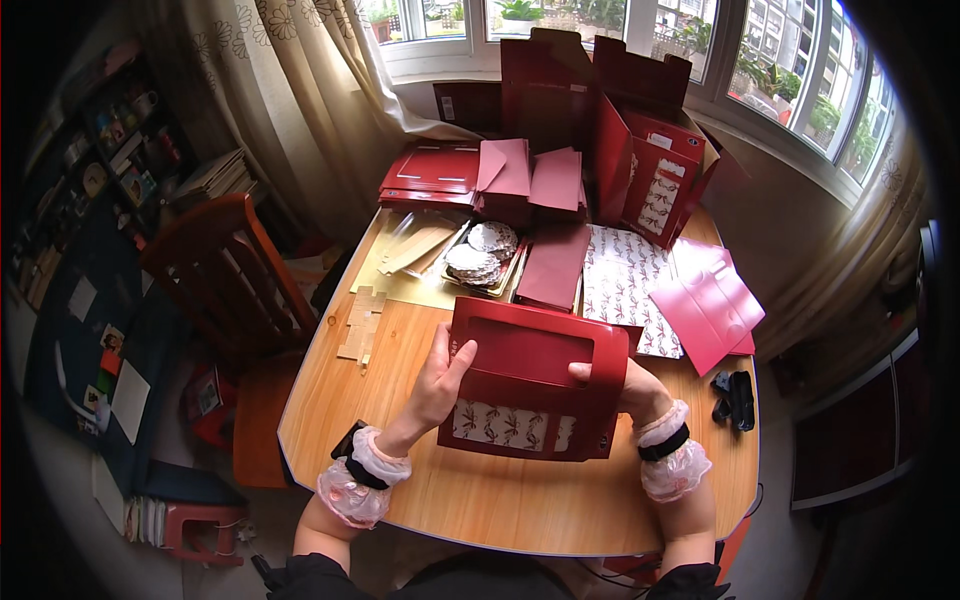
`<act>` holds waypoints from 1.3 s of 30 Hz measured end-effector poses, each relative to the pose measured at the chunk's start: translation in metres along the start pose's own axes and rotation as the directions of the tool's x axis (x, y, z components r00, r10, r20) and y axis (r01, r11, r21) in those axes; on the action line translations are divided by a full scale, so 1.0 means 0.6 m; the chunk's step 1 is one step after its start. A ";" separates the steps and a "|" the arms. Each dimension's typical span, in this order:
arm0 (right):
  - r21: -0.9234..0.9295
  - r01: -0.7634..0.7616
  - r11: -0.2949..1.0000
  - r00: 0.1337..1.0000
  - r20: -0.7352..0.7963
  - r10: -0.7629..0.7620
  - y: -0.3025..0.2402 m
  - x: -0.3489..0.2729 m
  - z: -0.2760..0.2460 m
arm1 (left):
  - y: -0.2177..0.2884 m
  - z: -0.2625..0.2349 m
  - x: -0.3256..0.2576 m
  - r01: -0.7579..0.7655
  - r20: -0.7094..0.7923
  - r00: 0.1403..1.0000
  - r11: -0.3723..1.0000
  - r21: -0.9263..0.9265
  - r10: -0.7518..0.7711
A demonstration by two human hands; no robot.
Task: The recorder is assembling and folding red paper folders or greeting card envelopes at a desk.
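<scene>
You held a red box (535, 385) over the near part of the table (500, 500), between both hands. Your left hand (437, 378) gripped its left edge, thumb pressed on the front. Your right hand (625, 385) clasped the right edge, mostly hidden behind it, thumb on the frame. Just beyond lay patterned sheets (625, 285) and pink cards (710, 305); a black tool (737, 397) sat to your right.

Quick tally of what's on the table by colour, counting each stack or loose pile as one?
Red: 3 - box held by left hand and right hand, flat stack, open carton
Pink: 4 - two folded stacks, sheet, panel
Patterned white: 1 - sheet
Silvery: 1 - disc pile
Black: 1 - tool
Total: 10
</scene>
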State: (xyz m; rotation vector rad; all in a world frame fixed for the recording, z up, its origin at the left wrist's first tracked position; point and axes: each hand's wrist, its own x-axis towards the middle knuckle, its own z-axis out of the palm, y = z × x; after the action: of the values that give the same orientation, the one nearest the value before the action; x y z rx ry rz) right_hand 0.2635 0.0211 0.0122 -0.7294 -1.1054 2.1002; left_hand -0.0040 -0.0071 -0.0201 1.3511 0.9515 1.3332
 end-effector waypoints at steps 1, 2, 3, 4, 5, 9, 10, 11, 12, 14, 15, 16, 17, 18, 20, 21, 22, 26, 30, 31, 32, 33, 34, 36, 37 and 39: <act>-0.011 0.032 0.999 0.999 0.010 -0.032 -0.001 -0.002 0.003 | -0.004 -0.001 -0.001 0.001 -0.002 1.000 1.000 0.001 -0.001; -0.011 0.032 0.999 0.999 0.009 -0.032 0.000 0.000 0.003 | -0.008 0.000 -0.001 -0.005 -0.004 1.000 1.000 0.012 0.005; -0.017 0.032 0.999 0.999 -0.010 -0.032 0.000 0.002 0.003 | -0.011 0.001 0.000 -0.011 -0.007 1.000 1.000 0.023 0.011; -0.023 0.031 0.999 0.999 -0.030 -0.032 0.001 0.004 0.003 | -0.011 0.002 0.000 -0.010 -0.007 1.000 1.000 0.023 0.010; -0.024 0.031 0.999 0.999 -0.031 -0.031 0.002 0.004 0.005 | -0.009 0.003 0.000 -0.016 -0.014 1.000 0.999 0.044 0.017; -0.015 -0.008 1.000 0.996 -0.093 0.007 -0.002 0.001 0.010 | -0.013 0.006 -0.004 0.012 -0.071 0.997 0.993 0.120 -0.004; -0.026 -0.027 0.999 0.994 -0.106 0.024 -0.004 0.000 0.010 | -0.016 0.007 -0.006 0.013 -0.072 0.997 0.993 0.121 -0.005; -0.026 -0.029 0.999 0.995 -0.100 0.026 -0.004 0.001 0.009 | -0.018 0.007 -0.008 0.009 -0.075 0.997 0.993 0.122 0.000; -0.012 -0.037 0.999 0.994 -0.101 0.036 -0.004 0.001 0.008 | -0.018 0.008 -0.010 0.006 -0.079 0.997 0.992 0.123 0.004; 0.001 -0.047 0.999 0.994 -0.103 0.047 -0.004 0.000 0.006 | -0.013 0.017 -0.009 -0.086 -0.129 0.984 0.962 0.258 0.123; -0.001 -0.046 0.999 0.993 -0.106 0.045 -0.005 -0.002 0.006 | -0.009 0.022 -0.007 -0.167 -0.156 0.957 0.906 0.390 0.244; -0.004 -0.045 0.999 0.993 -0.109 0.044 -0.006 -0.004 0.005 | -0.005 0.021 -0.007 -0.166 -0.157 0.957 0.906 0.389 0.242; -0.004 -0.045 0.999 0.993 -0.108 0.045 -0.007 -0.005 0.006 | 0.001 0.018 -0.008 -0.160 -0.108 0.973 0.931 0.329 0.205; -0.005 -0.046 0.999 0.993 -0.106 0.045 -0.009 -0.006 0.007 | 0.005 0.015 -0.008 -0.149 -0.057 0.984 0.952 0.268 0.170; -0.007 -0.049 0.999 0.994 -0.101 0.048 -0.012 -0.007 0.010 | 0.010 0.014 -0.007 -0.162 -0.048 0.981 0.938 0.307 0.186; -0.025 -0.044 0.999 0.995 -0.090 0.041 -0.014 -0.009 0.014 | 0.012 0.013 -0.008 -0.176 -0.037 0.979 0.922 0.345 0.201; -0.043 -0.039 0.998 0.996 -0.078 0.035 -0.017 -0.011 0.017 | 0.012 0.012 -0.008 -0.175 -0.040 0.979 0.922 0.346 0.201; -0.047 -0.143 0.989 0.977 -0.164 0.134 -0.023 -0.016 0.027 | 0.014 0.010 -0.010 -0.188 -0.043 0.975 0.914 0.359 0.217; -0.025 -0.064 0.998 0.995 -0.084 0.062 -0.011 -0.005 0.026 | 0.017 0.012 -0.007 -0.147 -0.093 0.977 0.923 0.355 0.191; -0.017 -0.025 1.000 0.997 -0.072 0.024 -0.007 -0.002 0.024 | 0.011 0.011 -0.007 -0.146 -0.092 0.978 0.924 0.355 0.190; -0.017 -0.025 1.000 0.997 -0.071 0.023 -0.002 0.000 0.018 | 0.006 0.008 -0.007 -0.116 -0.104 0.984 0.957 0.268 0.148; -0.043 -0.021 0.999 0.995 -0.094 0.017 0.006 0.001 0.009 | 0.003 0.006 -0.007 -0.084 -0.111 0.988 0.980 0.178 0.105; -0.069 -0.018 0.997 0.993 -0.117 0.010 0.009 0.001 0.004 | 0.001 0.005 -0.007 -0.085 -0.111 0.988 0.980 0.177 0.106; -0.064 -0.037 0.997 0.988 -0.150 0.027 -0.008 -0.004 0.032 | -0.002 0.003 -0.006 -0.105 -0.114 0.985 0.974 0.203 0.130; -0.059 -0.055 0.997 0.982 -0.183 0.043 -0.013 -0.004 0.041 | -0.004 0.002 -0.006 -0.103 -0.119 0.985 0.973 0.205 0.129; -0.058 -0.036 0.998 0.983 -0.179 0.025 -0.009 -0.003 0.040 | -0.004 0.005 -0.004 -0.112 -0.134 0.982 0.981 0.162 0.134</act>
State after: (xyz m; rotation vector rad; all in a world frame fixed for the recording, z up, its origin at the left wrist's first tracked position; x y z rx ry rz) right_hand 0.2492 0.0101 0.0287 -0.9493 -1.0687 1.9893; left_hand -0.0012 -0.0094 -0.0226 1.4654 1.1019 1.4929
